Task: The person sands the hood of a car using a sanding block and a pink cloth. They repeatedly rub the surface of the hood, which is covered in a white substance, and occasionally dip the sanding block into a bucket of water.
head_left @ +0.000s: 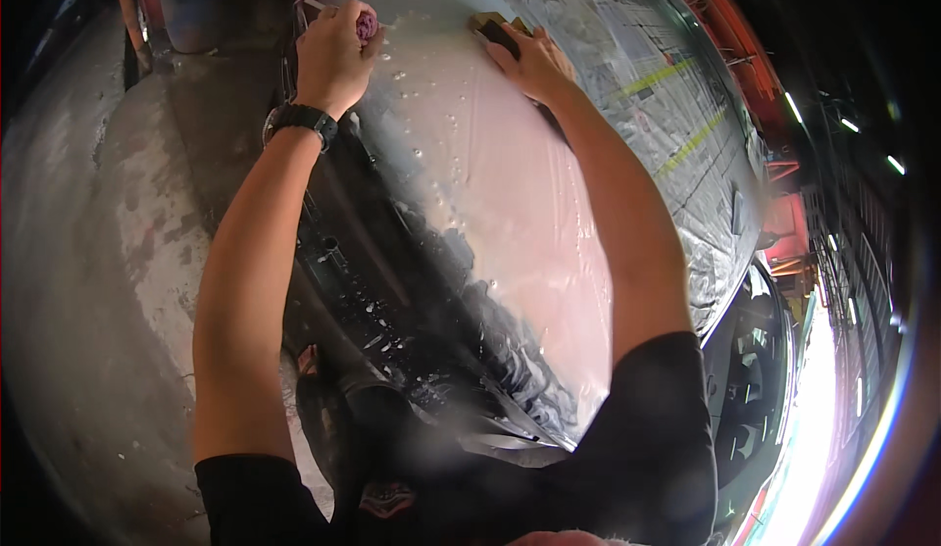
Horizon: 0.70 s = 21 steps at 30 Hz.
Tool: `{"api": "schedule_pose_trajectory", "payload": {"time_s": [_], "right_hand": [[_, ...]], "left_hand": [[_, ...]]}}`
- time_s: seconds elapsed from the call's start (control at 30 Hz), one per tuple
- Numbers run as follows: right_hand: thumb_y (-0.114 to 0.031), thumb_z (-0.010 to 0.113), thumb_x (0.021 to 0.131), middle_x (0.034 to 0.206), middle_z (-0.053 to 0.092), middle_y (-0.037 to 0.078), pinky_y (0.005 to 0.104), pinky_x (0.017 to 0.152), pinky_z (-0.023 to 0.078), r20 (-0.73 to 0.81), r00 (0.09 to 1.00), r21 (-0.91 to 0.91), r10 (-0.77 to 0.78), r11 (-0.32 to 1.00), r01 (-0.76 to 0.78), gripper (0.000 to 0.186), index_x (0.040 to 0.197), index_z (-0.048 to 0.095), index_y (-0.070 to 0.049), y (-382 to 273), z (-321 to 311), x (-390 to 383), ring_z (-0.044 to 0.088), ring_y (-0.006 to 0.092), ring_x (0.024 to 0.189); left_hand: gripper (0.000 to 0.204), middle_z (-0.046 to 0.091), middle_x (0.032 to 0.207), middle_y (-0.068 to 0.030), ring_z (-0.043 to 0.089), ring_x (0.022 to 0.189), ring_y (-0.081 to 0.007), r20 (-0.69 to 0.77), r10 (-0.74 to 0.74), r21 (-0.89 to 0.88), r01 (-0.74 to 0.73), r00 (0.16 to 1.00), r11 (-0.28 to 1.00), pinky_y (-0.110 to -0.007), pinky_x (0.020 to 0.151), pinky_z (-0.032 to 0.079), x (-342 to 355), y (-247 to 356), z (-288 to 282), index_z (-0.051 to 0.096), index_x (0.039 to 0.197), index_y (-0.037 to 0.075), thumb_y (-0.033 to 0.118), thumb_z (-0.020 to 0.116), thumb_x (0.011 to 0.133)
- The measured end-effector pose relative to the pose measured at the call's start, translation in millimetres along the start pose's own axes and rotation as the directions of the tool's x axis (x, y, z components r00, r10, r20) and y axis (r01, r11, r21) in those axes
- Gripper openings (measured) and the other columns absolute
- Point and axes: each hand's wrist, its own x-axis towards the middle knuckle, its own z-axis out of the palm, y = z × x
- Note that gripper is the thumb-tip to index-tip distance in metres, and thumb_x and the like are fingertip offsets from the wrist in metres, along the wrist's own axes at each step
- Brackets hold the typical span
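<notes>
My left hand [335,56] is closed round a bunched purple cloth [367,25], held over the left edge of a car body panel. To the right, my right hand [537,61] grips a dark block with yellowish edges [498,28], which looks like a sanding block. It lies against the far part of the panel. The panel [510,193] is pinkish to pale grey, wet and dotted with drops and suds. Along its left border the pink gives way to patchy grey and black.
Clear plastic sheeting [647,85] with yellow-green strips covers the car to the right. Black trim [363,281], splashed with white, runs along the left below the panel. The grey floor [147,252] shows wet stains. A dark car window [750,379] stands at the lower right.
</notes>
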Motion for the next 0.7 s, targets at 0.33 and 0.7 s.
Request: {"api": "schedule_pose_trajectory", "payload": {"time_s": [0.33, 0.7], "right_hand": [[-0.054, 0.063, 0.092, 0.112, 0.055, 0.017, 0.0498, 0.083, 0.054, 0.040, 0.906, 0.180, -0.421, 0.895, 0.408, 0.058, 0.144, 0.053, -0.031, -49, -48, -144, 0.062, 0.0370, 0.099], [-0.055, 0.058, 0.095, 0.123, 0.054, 0.018, 0.0502, 0.089, 0.052, 0.093, 0.980, 0.086, -0.173, 0.983, 0.165, 0.055, 0.142, 0.054, -0.026, -61, -19, -68, 0.060, 0.0389, 0.110]], "left_hand": [[0.023, 0.066, 0.093, -0.0145, 0.065, 0.085, -0.0362, -0.020, 0.024, 0.094, -0.022, 1.000, 0.995, -0.045, 0.073, 0.052, -6, -16, -9, 0.064, 0.104, 0.009, 0.023, 0.074, 0.088], [0.022, 0.066, 0.094, -0.0144, 0.065, 0.087, -0.0364, -0.016, 0.020, 0.093, -0.019, 1.000, 0.996, -0.047, 0.074, 0.051, -7, -20, -10, 0.063, 0.103, 0.010, 0.022, 0.074, 0.088]]}}
